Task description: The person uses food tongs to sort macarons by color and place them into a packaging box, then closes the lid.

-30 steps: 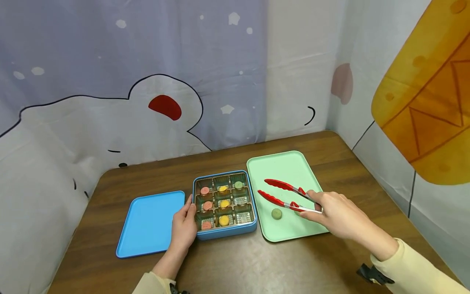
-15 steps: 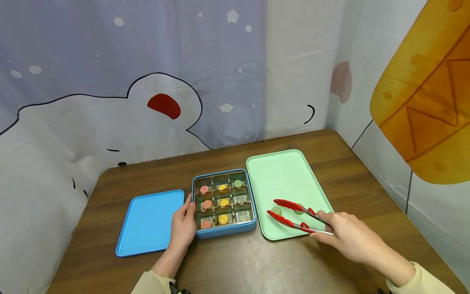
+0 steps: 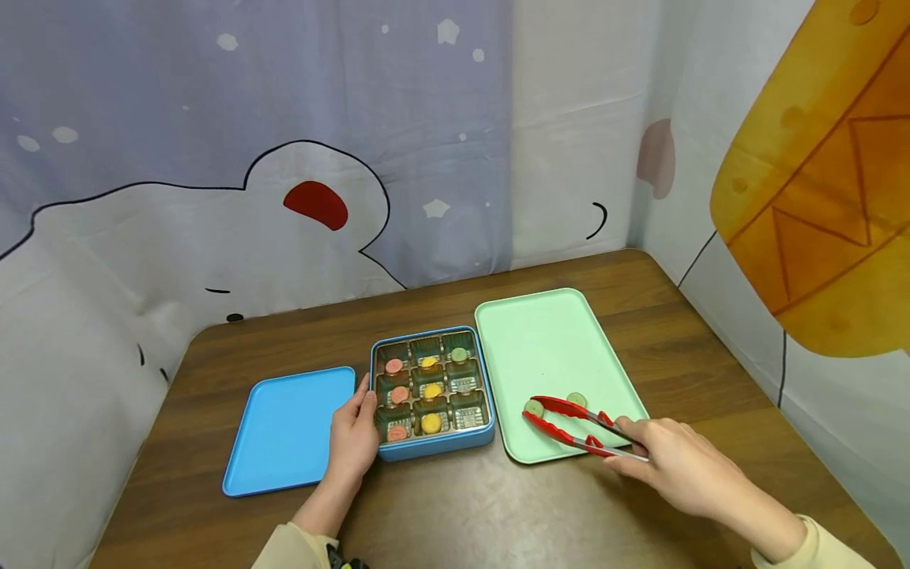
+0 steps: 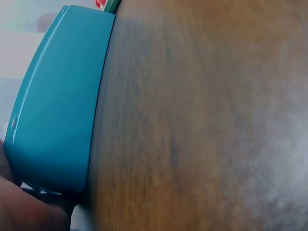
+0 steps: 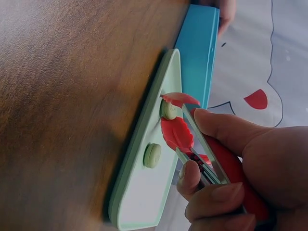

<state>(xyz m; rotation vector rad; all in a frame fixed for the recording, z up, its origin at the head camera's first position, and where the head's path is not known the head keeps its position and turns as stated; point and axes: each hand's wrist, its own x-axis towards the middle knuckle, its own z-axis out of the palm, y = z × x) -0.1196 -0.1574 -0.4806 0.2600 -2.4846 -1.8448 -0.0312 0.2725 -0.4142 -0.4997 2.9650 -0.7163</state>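
Note:
My right hand point(image 3: 686, 470) grips red-tipped tongs point(image 5: 226, 161) over the near part of a light green tray point(image 3: 554, 340). The tong tips stand on either side of a green macaron point(image 5: 169, 110); whether both touch it I cannot tell. A second green macaron point(image 3: 577, 399) lies just right of it on the tray. My left hand point(image 3: 353, 438) rests against the left side of a blue box point(image 3: 437, 449), fingers fairly straight. Inside the box's divided insert are pink macarons point(image 3: 400, 394) on the left, yellow ones point(image 3: 432, 390) in the middle column and a green one point(image 3: 459, 355) at the back right.
A flat blue lid point(image 3: 290, 431) lies left of the box on the wooden table point(image 3: 455, 514). The tray stands close beside the box's right side. A printed curtain point(image 3: 441, 142) hangs behind the table and along its sides.
My right hand has moved the tongs toward the tray's near side, down around the macaron, and their tips have come closer together. The left hand stays at the box.

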